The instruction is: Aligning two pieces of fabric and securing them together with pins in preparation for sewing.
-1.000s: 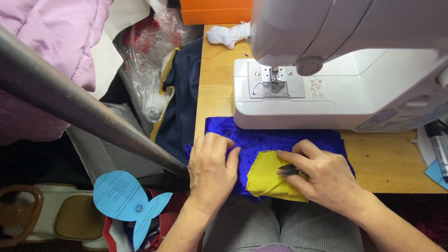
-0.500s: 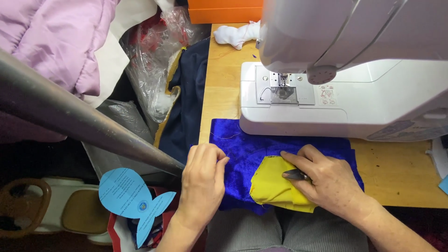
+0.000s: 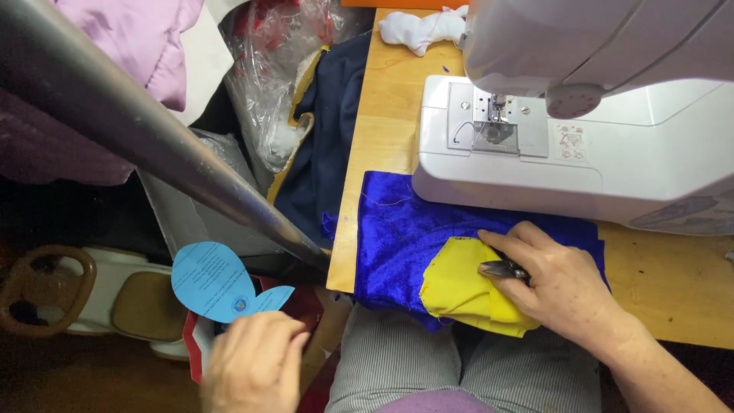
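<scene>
Pressing down on the yellow fabric piece (image 3: 459,287), the right hand (image 3: 562,287) lies flat across it, fingers closed around a small dark metal tool (image 3: 505,269), snips by the look of it. That yellow piece sits on the blue velvet fabric (image 3: 405,237), which is spread over the front edge of the wooden table (image 3: 382,130) and tucked just under the base of the white sewing machine (image 3: 581,153).

Over to the left hand (image 3: 256,367): it's off the table, low beside the striped lap (image 3: 397,359), fingers curled loosely, touching the lower edge of a blue fish-shaped paper tag (image 3: 218,281). Whether it grips anything, I cannot tell.

To my eye this is the positioning stage, yellow being set on blue before stitching. A next move would call for both layers held flat and slid under the needle (image 3: 498,107) without shifting.

Around it: a crinkled clear plastic bag (image 3: 267,84) left of the table, navy cloth (image 3: 329,145) hanging down the table's side, a white rag (image 3: 420,29) at the far edge, and a grey metal pole (image 3: 153,145) slanting across the left.
</scene>
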